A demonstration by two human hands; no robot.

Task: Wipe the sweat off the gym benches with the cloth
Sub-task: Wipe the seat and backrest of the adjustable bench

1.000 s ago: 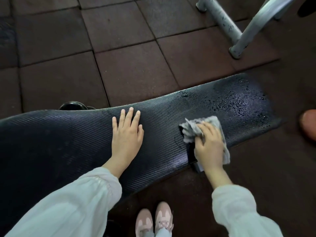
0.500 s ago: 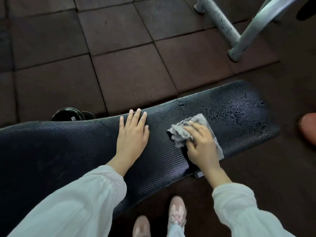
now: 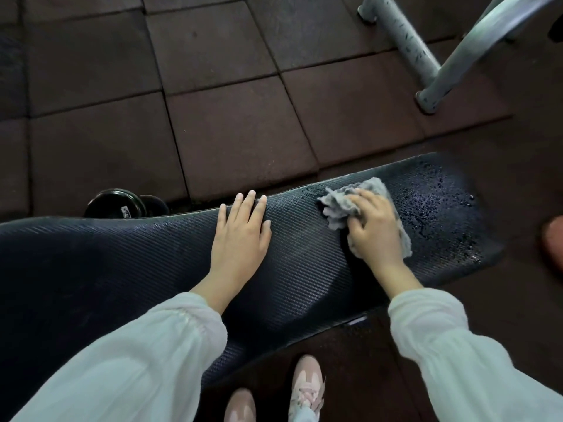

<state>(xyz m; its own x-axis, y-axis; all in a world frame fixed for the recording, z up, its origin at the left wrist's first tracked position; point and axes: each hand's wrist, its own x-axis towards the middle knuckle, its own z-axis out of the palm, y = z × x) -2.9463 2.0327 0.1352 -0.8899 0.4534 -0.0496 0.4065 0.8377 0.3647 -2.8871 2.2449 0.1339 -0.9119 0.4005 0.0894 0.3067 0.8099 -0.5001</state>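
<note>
A long black textured bench pad (image 3: 122, 263) runs across the view from left to right. Its right end (image 3: 441, 202) is speckled with wet droplets. My right hand (image 3: 373, 228) presses a crumpled grey cloth (image 3: 338, 205) flat onto the pad near its far edge, just left of the wet patch. My left hand (image 3: 240, 239) rests flat on the pad to the left of the cloth, fingers apart, holding nothing. Both arms wear pale long sleeves.
A black dumbbell (image 3: 122, 204) lies on the floor behind the bench at left. Grey metal frame legs (image 3: 426, 74) stand on the dark rubber floor tiles at the upper right. My pink shoes (image 3: 304, 388) are below the bench. A reddish object (image 3: 553, 242) shows at the right edge.
My right hand has slid the cloth from the pad's near edge toward its far edge. The left hand stays flat on the pad.
</note>
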